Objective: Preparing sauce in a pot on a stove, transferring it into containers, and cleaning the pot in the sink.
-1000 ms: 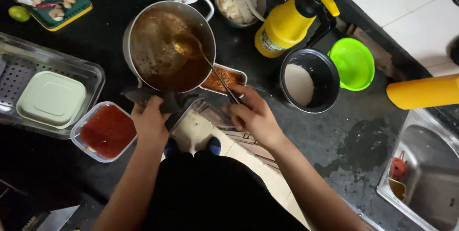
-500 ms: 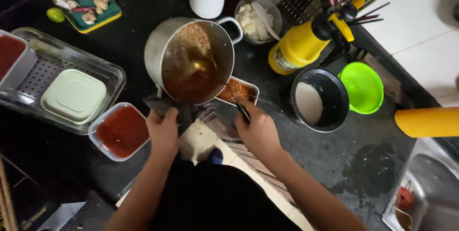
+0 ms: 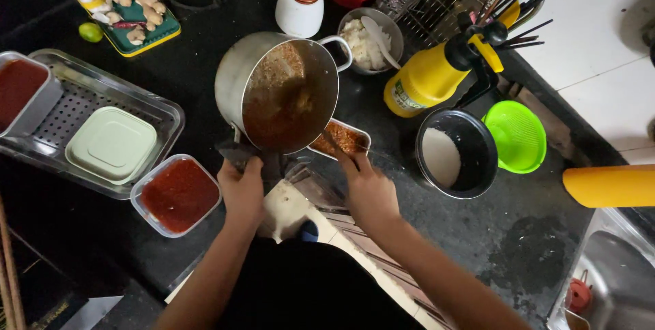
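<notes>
A steel pot [image 3: 240,70] coated inside with brown-red sauce is tipped toward me, its mouth over a small rectangular container [image 3: 341,140] of orange-red sauce. My left hand [image 3: 242,190] grips the pot's near handle through a dark cloth [image 3: 235,154]. My right hand [image 3: 367,190] holds a dark utensil handle at the container's near edge; the utensil's end is hidden by the pot.
A red paste tub [image 3: 179,195] sits left of my hand. A clear tray [image 3: 75,91] holds a green lidded box [image 3: 112,144]. Behind are a white jar [image 3: 300,4], a rice bowl [image 3: 368,40], a yellow spray bottle [image 3: 430,74], a black pot [image 3: 456,154], a green strainer [image 3: 515,135] and a sink [image 3: 614,282].
The pot went from standing upright to tipped steeply toward me over the small container. My right hand dropped from the spoon in the pot to the container's edge.
</notes>
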